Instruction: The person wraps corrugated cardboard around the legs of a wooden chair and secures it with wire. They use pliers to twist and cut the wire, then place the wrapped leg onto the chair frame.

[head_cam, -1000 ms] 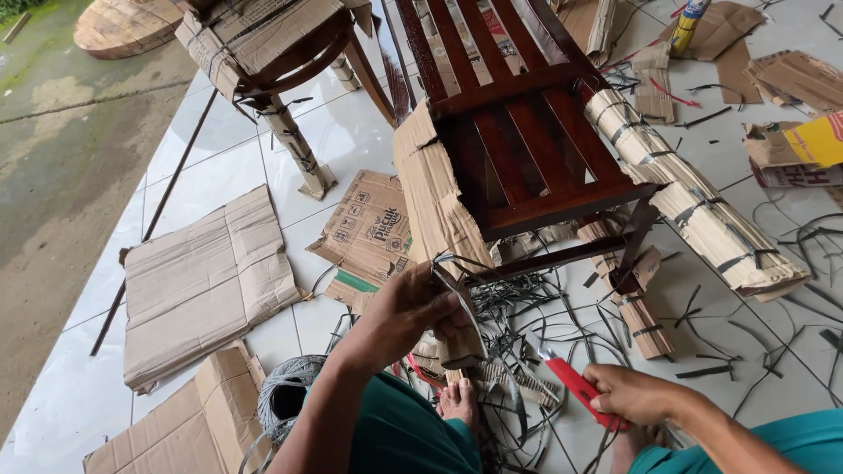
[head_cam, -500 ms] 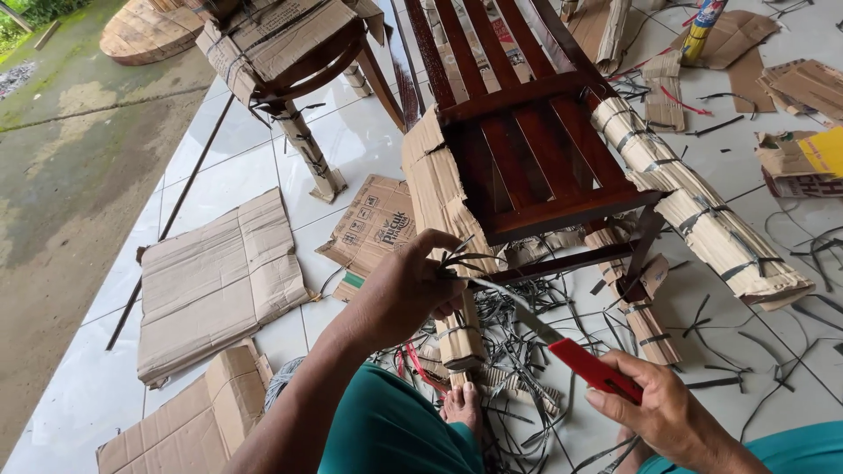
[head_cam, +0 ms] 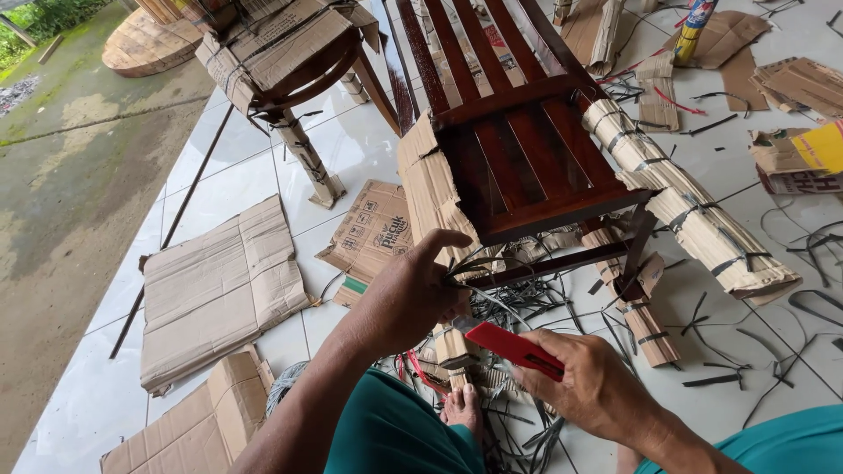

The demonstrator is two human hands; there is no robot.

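- The left hand (head_cam: 411,294) reaches forward from the lower middle, forearm slanting up and right, wrist bent, fingers curled tight around a bunch of black plastic straps (head_cam: 479,268) at the cardboard-wrapped front leg (head_cam: 452,342) of the dark wooden chair (head_cam: 518,149).
- The right hand (head_cam: 597,386) comes in from the lower right, knuckles up, closed on a red utility knife (head_cam: 514,348); its thin blade angles up and left, meeting the straps just beside the left thumb.
- The two hands sit close together, just in front of the chair's front seat edge.
- The chair stands on the white tiled floor (head_cam: 219,167), its armrest (head_cam: 685,206) wrapped in strapped cardboard.
- Cut black strap pieces (head_cam: 527,303) litter the tiles under the chair's front rail.
- A flattened cardboard sheet (head_cam: 215,285) lies near the floor's left edge, well apart from the hands.
- A bare foot (head_cam: 461,405) shows below the hands.
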